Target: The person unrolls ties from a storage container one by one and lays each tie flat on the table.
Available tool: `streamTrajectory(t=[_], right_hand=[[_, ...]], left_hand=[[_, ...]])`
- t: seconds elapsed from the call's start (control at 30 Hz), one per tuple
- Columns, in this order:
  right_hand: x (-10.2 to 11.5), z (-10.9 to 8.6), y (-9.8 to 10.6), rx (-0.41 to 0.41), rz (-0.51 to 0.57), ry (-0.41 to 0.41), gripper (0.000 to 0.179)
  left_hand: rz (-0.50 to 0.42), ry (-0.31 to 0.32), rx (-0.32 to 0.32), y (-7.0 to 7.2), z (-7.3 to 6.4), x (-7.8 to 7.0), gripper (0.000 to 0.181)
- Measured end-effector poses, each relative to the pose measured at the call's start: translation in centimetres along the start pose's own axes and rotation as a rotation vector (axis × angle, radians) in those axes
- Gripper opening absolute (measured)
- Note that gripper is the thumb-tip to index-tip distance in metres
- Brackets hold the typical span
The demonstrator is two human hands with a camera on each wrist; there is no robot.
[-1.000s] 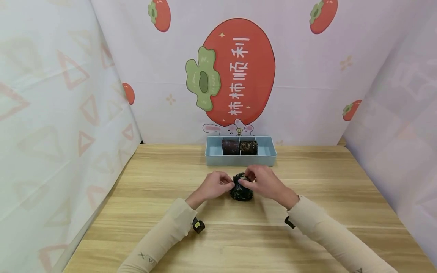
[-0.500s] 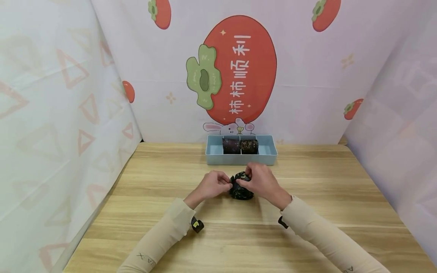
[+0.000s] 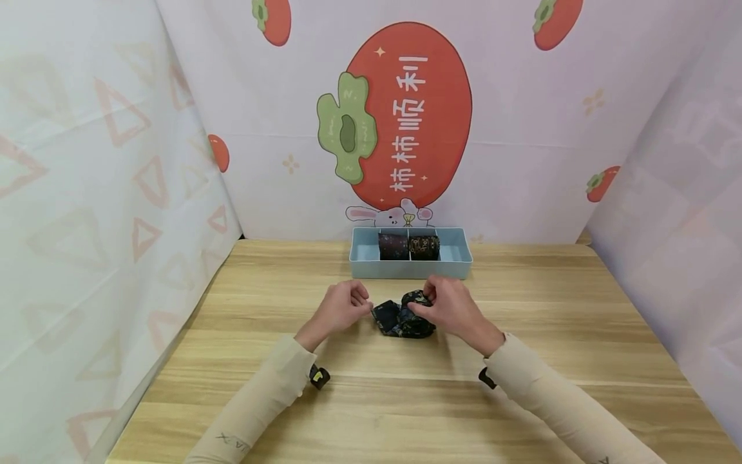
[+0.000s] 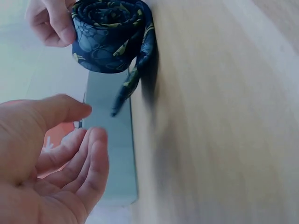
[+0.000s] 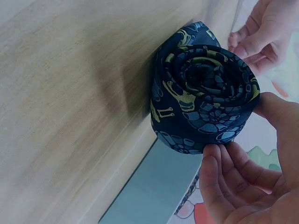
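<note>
Head view shows a wooden table [image 3: 382,399] reaching out in front of a pale blue box [image 3: 410,270] and to both sides of it. The box is divided into compartments. The person's right hand [image 3: 458,308] is in front of the box, toward its right end; its thumb and fingers pinch the rolled part of a dark patterned tie [image 3: 418,322]. The left hand [image 3: 338,306] is in front of the box's left end, its fingers loosely curved with a gap between thumb and fingertips, holding nothing. The tie lies in front of the box, between the two hands, its spiral side turned to both wrist cameras. Two smaller rolls, one purplish [image 3: 393,247] and one black and gold [image 3: 424,248], sit side by side in the box's middle compartments. Smallest is the tie's loose end [image 4: 128,84], which sticks out toward the left hand, near the fingertips but apart from them.

The step in hand seems to be handling this outer end, probably unrolling, though winding is possible. The next move likely calls for the left fingers to take the loose end while the right pinch keeps the turns from slipping.
</note>
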State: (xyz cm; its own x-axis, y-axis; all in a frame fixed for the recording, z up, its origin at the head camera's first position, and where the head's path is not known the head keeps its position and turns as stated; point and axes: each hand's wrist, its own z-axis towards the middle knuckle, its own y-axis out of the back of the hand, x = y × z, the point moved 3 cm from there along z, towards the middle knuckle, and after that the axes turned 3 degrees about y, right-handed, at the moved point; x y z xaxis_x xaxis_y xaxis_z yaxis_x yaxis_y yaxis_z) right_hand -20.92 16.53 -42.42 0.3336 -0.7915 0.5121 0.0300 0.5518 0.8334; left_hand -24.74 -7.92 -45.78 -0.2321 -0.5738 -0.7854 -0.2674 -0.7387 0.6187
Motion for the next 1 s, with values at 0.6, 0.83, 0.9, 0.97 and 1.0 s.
streamTrajectory(t=[0.6, 0.83, 0.9, 0.97, 1.0], right_hand=[[-0.3, -0.2, 0.3, 0.026, 0.016, -0.013, 0.034], [-0.8, -0.5, 0.8, 0.03, 0.028, -0.03, 0.032], [-1.2, -0.6, 0.9, 0.031, 0.037, -0.037, 0.032], [-1.6, -0.8, 1.1, 0.034, 0.049, -0.043, 0.032], [-1.9, -0.8, 1.1, 0.037, 0.056, -0.047, 0.031]], left_hand=[[0.128, -0.065, 0.137, -4.5, 1.9, -1.8, 0.011], [0.13, -0.056, 0.149, -4.6, 2.1, -1.0, 0.011], [0.127, -0.052, 0.155, -4.6, 2.1, -1.0, 0.011], [0.126, -0.048, 0.162, -4.7, 2.1, -1.0, 0.011], [0.126, -0.046, 0.167, -4.7, 2.1, -1.0, 0.011]])
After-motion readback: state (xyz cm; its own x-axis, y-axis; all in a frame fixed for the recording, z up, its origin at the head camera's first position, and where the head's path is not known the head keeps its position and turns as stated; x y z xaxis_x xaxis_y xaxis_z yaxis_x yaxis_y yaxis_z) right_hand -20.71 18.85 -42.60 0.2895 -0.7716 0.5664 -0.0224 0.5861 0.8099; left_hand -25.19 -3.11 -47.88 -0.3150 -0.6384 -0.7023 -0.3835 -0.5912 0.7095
